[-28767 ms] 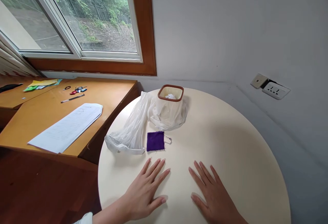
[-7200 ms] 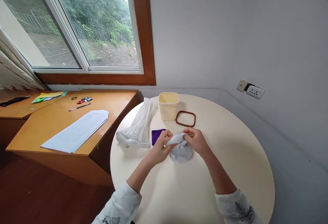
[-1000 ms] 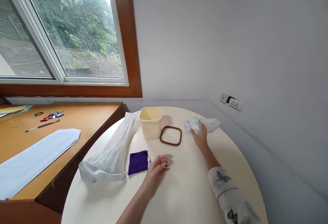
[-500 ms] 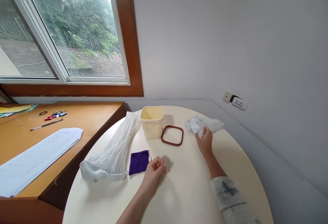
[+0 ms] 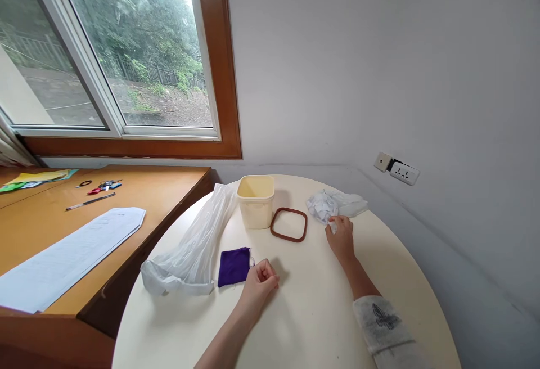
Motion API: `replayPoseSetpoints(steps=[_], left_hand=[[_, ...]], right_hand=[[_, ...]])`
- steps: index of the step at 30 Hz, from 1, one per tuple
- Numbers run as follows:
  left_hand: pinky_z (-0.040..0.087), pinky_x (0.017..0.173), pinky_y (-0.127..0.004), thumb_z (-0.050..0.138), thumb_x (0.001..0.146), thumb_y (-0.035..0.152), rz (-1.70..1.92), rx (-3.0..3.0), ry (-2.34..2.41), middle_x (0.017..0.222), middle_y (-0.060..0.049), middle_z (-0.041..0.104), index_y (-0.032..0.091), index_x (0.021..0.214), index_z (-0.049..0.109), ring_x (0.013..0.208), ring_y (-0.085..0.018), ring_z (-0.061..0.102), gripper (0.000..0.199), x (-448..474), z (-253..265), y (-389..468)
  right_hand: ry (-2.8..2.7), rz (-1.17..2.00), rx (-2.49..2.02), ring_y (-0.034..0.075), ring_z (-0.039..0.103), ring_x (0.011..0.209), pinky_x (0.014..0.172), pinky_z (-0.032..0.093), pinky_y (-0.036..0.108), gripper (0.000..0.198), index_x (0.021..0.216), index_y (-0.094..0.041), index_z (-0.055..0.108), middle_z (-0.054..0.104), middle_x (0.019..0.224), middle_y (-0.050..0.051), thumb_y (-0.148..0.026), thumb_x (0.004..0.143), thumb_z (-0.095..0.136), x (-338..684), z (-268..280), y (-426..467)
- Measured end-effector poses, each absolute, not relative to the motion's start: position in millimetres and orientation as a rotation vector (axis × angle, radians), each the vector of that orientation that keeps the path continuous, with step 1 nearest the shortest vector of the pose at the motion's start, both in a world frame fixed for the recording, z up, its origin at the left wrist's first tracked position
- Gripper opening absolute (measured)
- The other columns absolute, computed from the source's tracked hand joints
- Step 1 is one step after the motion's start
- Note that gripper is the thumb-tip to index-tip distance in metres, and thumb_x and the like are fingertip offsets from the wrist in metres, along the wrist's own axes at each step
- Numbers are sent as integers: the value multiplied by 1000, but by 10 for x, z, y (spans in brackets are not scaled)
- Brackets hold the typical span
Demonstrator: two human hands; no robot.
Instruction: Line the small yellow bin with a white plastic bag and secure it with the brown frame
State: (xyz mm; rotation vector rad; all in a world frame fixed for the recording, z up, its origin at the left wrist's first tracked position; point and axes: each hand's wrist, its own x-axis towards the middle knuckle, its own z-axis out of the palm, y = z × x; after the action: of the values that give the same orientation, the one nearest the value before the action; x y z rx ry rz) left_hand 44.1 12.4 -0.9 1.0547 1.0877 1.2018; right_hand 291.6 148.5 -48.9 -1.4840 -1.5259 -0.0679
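Observation:
My right hand [image 5: 341, 239] pinches the near edge of a clear plastic bag [image 5: 353, 205] that lies on the round table with crumpled white paper [image 5: 322, 206] bunched in it. My left hand [image 5: 263, 282] hovers low over the table with its fingers curled closed, and nothing shows in them. Beside its knuckles lies a square purple cloth [image 5: 234, 267] with frayed edges. Behind that stands a cream plastic bin [image 5: 255, 211], open at the top. A brown rounded-square frame [image 5: 288, 238] lies flat against the bin's right side.
A long translucent plastic bag [image 5: 195, 245] stretches along the left of the round cream table [image 5: 312, 313]. On the wooden desk [image 5: 139, 180] at left are paper sheets [image 5: 80, 251], a pen [image 5: 90, 202] and keys [image 5: 104, 187]. A wall socket [image 5: 404, 172] is at right.
My right hand has drawn slightly toward me, from the crumpled paper to the bag's near edge. My left hand keeps its pose. The whole view has shifted a little.

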Motion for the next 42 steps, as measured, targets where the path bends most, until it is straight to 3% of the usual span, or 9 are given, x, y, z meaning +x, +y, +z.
replayPoseSetpoints(steps=[8,16,21,25,29,33,42], left_hand=[[25,51,-23,64,64,21,1192,1052,1038,48,4,46,18,52,38,48,-8,39,28,425,-52,123],[25,50,-23,68,63,27,1192,1052,1025,45,6,39,19,51,32,46,-7,37,38,434,-48,107],[29,50,-23,62,69,34,1291,1189,1160,47,7,37,19,55,33,46,-8,37,35,400,-30,83],[33,55,-24,50,78,32,1501,1495,1570,57,4,41,20,61,36,55,-11,40,25,275,51,50],[38,72,-31,44,80,24,1394,1664,2052,77,-4,54,19,78,49,76,-18,50,8,34,96,94],[37,78,-35,43,76,15,1161,1635,2234,95,-10,57,16,91,53,90,-23,52,18,-206,52,164],[38,64,-26,42,70,10,1143,1700,1829,69,-1,61,19,72,53,68,-16,54,15,-159,-45,143]], right_hand=[[-1673,-147,-1477,26,45,104,90,38,44,40,112,-17,54,49,111,13,-15,74,40,2918,-540,1492],[-1797,-201,-1392,25,47,104,90,40,42,37,109,-14,56,52,108,14,-12,77,38,2572,-452,1182],[-2129,-34,-1279,23,43,116,94,38,41,41,120,-18,50,47,126,11,-14,81,37,2148,-423,810],[-2269,10,-1277,23,40,121,99,34,42,41,123,-18,49,44,132,9,-16,84,36,2031,-415,675],[-2232,14,-1289,22,44,117,98,36,40,40,121,-16,51,47,129,10,-15,85,35,2025,-395,624],[-2205,40,-1225,22,47,113,95,39,40,38,117,-15,55,50,127,10,-12,83,37,1951,-361,493],[-2219,152,-992,21,46,114,96,38,40,37,108,-17,59,55,120,7,-7,81,36,1669,-234,124]])
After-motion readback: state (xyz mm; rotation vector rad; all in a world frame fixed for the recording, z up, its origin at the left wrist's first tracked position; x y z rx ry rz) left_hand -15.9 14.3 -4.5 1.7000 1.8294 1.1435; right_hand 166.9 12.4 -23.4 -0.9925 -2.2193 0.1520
